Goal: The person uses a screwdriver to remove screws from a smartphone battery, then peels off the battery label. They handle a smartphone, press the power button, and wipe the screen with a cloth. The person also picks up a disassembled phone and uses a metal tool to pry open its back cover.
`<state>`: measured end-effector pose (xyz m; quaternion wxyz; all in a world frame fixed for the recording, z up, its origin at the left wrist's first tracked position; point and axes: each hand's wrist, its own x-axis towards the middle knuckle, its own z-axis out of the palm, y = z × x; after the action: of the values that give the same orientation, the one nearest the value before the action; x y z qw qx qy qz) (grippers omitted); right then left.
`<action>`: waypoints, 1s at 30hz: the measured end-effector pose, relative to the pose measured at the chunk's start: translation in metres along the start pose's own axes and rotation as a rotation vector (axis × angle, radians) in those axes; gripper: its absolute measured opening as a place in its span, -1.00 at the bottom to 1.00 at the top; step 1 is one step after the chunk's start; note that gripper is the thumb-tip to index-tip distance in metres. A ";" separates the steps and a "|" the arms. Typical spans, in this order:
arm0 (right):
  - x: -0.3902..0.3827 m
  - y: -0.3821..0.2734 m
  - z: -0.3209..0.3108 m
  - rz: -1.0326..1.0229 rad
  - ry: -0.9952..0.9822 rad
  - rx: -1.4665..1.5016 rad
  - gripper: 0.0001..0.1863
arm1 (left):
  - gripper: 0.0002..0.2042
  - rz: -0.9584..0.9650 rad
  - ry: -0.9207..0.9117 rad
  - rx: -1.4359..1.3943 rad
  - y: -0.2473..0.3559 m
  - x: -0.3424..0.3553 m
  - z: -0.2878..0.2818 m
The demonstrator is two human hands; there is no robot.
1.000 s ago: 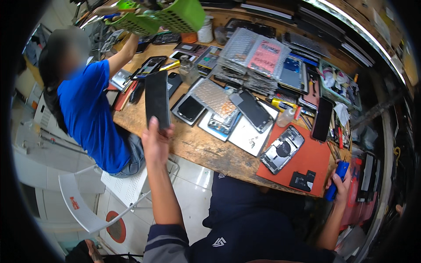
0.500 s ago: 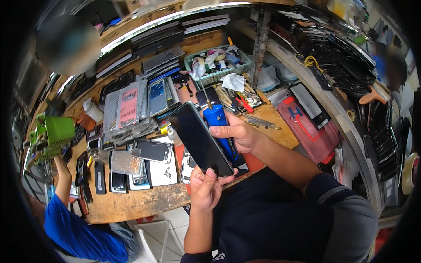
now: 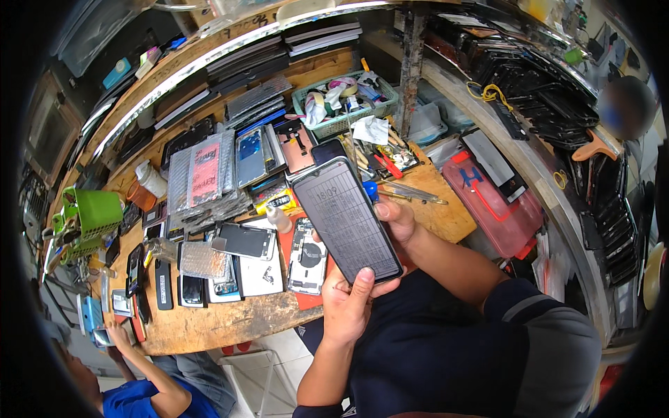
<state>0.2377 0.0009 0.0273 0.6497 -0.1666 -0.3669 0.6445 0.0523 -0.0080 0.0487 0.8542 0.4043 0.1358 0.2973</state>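
My left hand grips a black phone by its lower end, thumb at the bottom of the screen, which is lit with a grey gridded display. My right hand is closed round a blue pen-shaped power tool, mostly hidden behind the phone, and its thumb is beside the phone's right edge. Below them on the wooden bench, an opened phone lies on an orange mat, near a glue bottle and a loose screen.
Bubble-wrapped stacks, a basket of odds and ends and hand tools crowd the back. A post and shelves of phones flank the right. A co-worker in blue holds a small device at lower left, below green baskets.
My view has swung right. The phone and tool came together before me, and the dark screen lit up. The co-worker's hand came down from the green baskets.
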 end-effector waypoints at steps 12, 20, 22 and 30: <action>-0.001 0.008 -0.001 0.047 -0.089 0.177 0.09 | -0.56 -0.006 -0.028 0.090 0.003 -0.010 0.000; -0.009 -0.006 0.017 -0.030 -0.098 0.140 0.08 | -0.64 0.011 -0.072 0.081 0.005 -0.013 0.012; -0.011 -0.006 0.015 -0.017 -0.104 0.148 0.08 | -0.66 -0.002 -0.065 0.095 0.002 -0.012 0.012; -0.015 -0.007 0.012 -0.016 -0.040 0.073 0.04 | -0.64 -0.024 -0.144 -0.085 -0.002 -0.016 0.000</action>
<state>0.2356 -0.0179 0.0363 0.6529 -0.1271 -0.3574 0.6556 0.0407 -0.0183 0.0473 0.8818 0.3862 0.0661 0.2626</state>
